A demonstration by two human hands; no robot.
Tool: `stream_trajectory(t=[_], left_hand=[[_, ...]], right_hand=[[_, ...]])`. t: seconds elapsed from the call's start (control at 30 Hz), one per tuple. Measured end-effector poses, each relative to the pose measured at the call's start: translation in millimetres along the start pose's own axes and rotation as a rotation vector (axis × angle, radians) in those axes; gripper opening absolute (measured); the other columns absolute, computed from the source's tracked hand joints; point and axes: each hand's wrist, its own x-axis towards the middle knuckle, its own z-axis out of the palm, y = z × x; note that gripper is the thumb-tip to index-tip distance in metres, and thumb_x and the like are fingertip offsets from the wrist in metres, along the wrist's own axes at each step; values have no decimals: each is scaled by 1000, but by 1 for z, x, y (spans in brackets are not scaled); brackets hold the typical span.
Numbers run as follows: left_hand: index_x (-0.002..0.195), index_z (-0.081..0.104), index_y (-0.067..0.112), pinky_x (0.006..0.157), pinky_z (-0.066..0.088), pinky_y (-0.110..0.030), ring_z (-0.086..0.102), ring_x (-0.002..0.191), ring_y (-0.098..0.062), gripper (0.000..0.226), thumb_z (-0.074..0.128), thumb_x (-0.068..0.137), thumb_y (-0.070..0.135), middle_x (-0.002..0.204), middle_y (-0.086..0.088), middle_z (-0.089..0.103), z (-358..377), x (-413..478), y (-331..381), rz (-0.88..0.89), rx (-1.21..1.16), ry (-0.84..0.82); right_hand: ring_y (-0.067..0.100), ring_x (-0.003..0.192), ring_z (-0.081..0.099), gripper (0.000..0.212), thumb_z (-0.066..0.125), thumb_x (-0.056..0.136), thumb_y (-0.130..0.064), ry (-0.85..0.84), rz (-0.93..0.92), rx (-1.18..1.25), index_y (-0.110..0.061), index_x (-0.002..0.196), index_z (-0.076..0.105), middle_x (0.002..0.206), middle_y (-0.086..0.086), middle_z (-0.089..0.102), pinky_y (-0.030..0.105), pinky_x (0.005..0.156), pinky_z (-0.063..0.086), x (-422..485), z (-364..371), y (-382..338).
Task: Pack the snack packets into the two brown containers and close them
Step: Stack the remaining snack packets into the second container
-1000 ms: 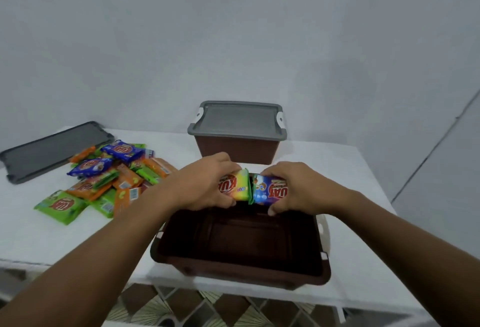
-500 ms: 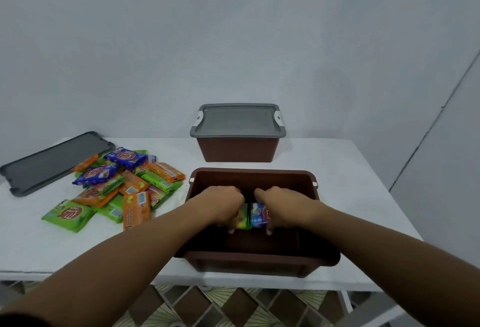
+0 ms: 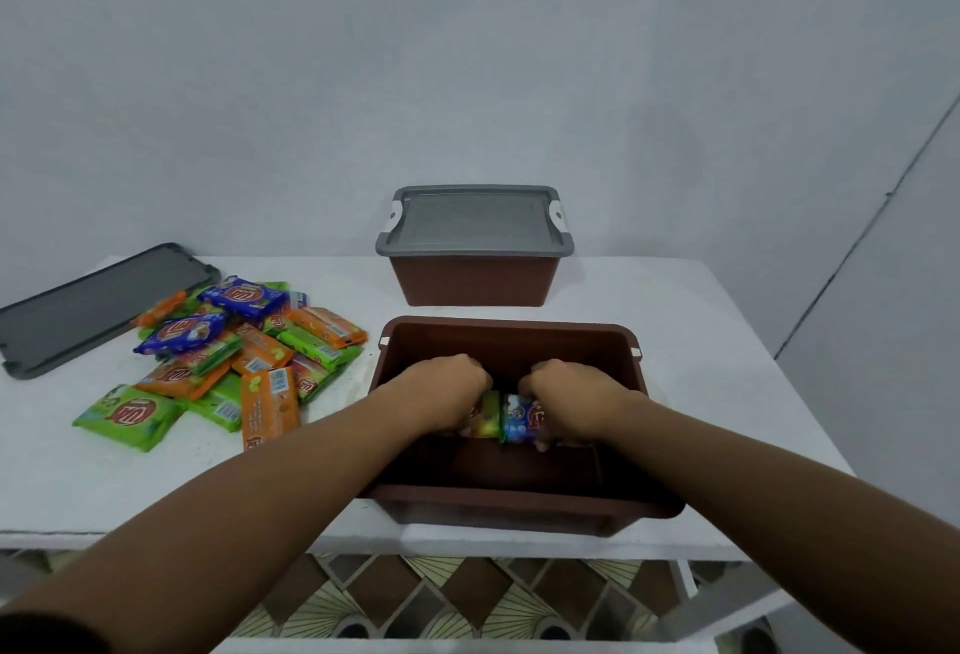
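An open brown container [image 3: 506, 333] stands at the table's front edge. Both my hands are down inside it. My left hand [image 3: 444, 393] grips a yellow-green snack packet [image 3: 487, 415]. My right hand [image 3: 574, 401] grips a blue snack packet [image 3: 519, 417]. The two packets stand side by side, touching, low in the container. A second brown container [image 3: 475, 281] sits behind it with its grey lid [image 3: 475, 219] on. A pile of several snack packets [image 3: 228, 357], green, orange and blue, lies to the left on the table.
A loose grey lid [image 3: 93, 307] lies at the far left of the white table [image 3: 727, 367], behind the pile. A grey wall rises right behind the table. Patterned floor tiles show below the table's front edge.
Both hands have gone down from above the container's far rim into the container, carrying the two packets. The view has shifted a little.
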Motion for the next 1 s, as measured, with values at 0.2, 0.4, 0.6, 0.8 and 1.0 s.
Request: stream_trajectory(t=[0.2,0.4,0.6,0.8,1.0], left_hand=[[134,63,21,91,57,-40,64,107,-26,49,76,86,20,127,-4,61,4,5,2,16,-15,-32],[137,61,19,96,53,-37,62,114,-26,49,73,89,17,130,-5,61,-2,3,6,59,-23,-51],[126,68,26,72,53,-33,60,74,-16,36,69,91,15,108,-2,65,-13,-11,-3,18,-168,3],[95,77,28,77,51,-24,64,82,-6,15,70,89,16,88,12,69,-49,-44,-34,41,-442,347],[86,78,20,61,51,-19,64,62,-3,7,79,83,13,70,9,72,-67,-87,-78,-25,-673,537]], right_hand=[[26,101,66,52,86,75,-30,-10,49,-15,-13,120,66,115,8,67,34,74,51,4,-3,-1],[25,105,64,56,85,76,-31,-29,61,-3,-16,125,63,119,6,65,35,81,53,6,-1,0],[18,102,63,53,84,75,-38,-44,50,105,-23,123,67,116,-2,67,36,87,55,6,-9,5],[3,66,64,9,73,87,-22,226,-43,429,-26,82,79,71,-10,71,21,66,50,5,-60,-4],[21,65,72,5,79,84,-25,359,-189,759,-21,82,77,72,5,75,33,65,57,18,-97,-57]])
